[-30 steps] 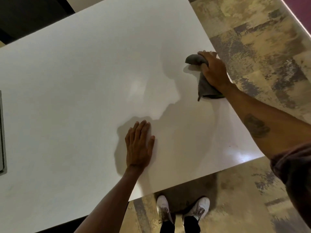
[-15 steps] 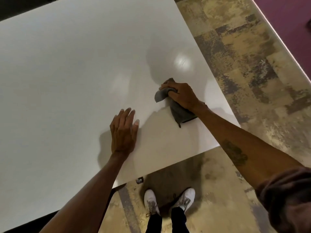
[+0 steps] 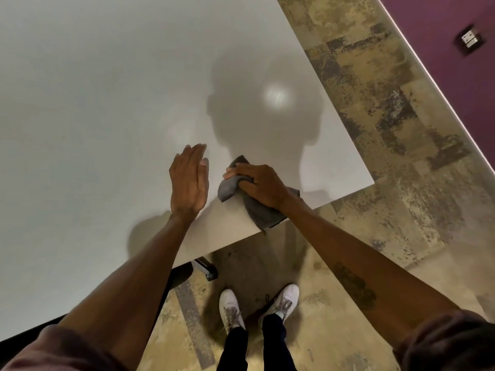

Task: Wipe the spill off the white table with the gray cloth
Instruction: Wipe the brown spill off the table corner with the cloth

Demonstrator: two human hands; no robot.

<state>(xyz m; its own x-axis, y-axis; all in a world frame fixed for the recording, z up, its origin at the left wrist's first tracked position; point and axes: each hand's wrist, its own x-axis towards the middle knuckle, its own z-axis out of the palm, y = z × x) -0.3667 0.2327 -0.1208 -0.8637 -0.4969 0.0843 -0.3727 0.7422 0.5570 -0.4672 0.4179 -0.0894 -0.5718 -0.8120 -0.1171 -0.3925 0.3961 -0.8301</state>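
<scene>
Right hand (image 3: 261,184): palm down, fingers curled and clenched over a bunched gray cloth (image 3: 242,195), which is pressed against the white table (image 3: 93,103) close to its near edge. The cloth is gripped at its middle; one folded corner is seen past the fingertips on the far side, a second lobe bulges out toward the left hand, and a tail trails under the wrist and hangs just over the near table edge. The right forearm is extended from the lower right, with a dark mark on its upper surface that is too blurred to be read.

Left hand (image 3: 189,180): open, nothing held, fingers straight and together, just beside the cloth without touching it. The hand is tilted onto its outer edge; whether that edge rests on the table or is raised slightly cannot be told.

No spill can be made out on the table; only a bright glare spot and the person's shadow are seen beyond the cloth. The part of the cloth under the palm is hidden. The table is cut off at the left and top of the view. Below the near edge, white shoes (image 3: 230,306) are seen on a mottled floor (image 3: 375,156).
</scene>
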